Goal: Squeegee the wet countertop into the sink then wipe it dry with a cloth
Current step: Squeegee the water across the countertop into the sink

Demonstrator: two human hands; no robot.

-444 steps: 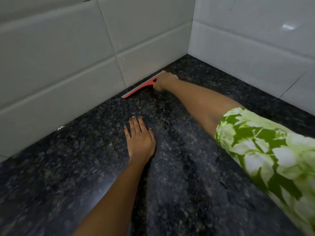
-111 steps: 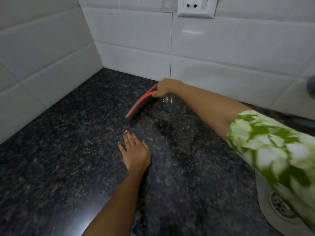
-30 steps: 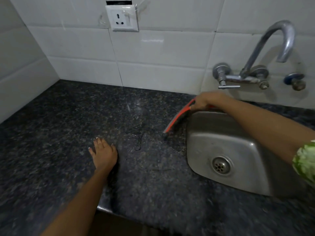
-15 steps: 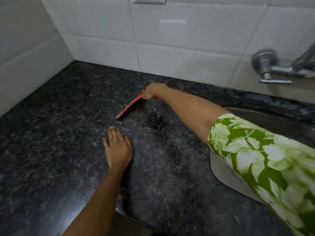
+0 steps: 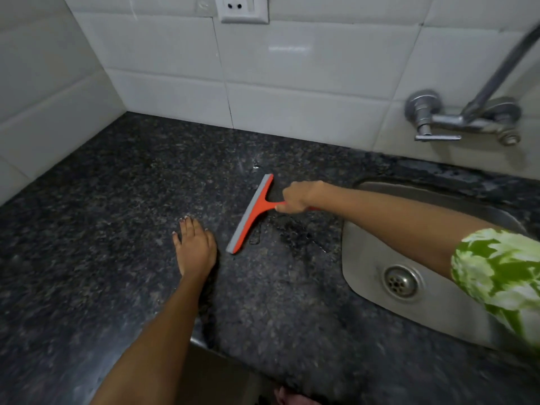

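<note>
Squeegee [image 5: 252, 213], orange-bodied with a grey rubber edge, lies with its blade on the dark speckled bench [image 5: 96, 217], a little to the left of the steel sink [image 5: 371, 276] and between the two hands. Its blade runs diagonally, the far end pointing toward the tiled wall [image 5: 292, 83] and the near end toward the left hand [image 5: 195, 247]; the handle points toward the sink. Progress, as judged from this view: the squeegee stage is under way and not finished. A darker wet patch with a few standing drops [image 5: 289, 233] lies on the bench between blade and sink rim, so water remains to be drawn over the edge into the basin. The bench to the left of the blade looks duller and more even, though whether it is fully cleared cannot be told. No cloth is in view, so the drying stage appears not yet begun. Grip: the right hand [image 5: 298, 197] is closed fully around the orange handle, fingers wrapped under it, with the forearm crossing above the sink's left corner. The left hand holds nothing; it rests palm down and flat on the bench, fingers extended and together, just beside the near end of the blade but apart from it. A wall tap [image 5: 455, 121] stands above the sink, and a socket [image 5: 244, 8] is set in the tiles behind.
</note>
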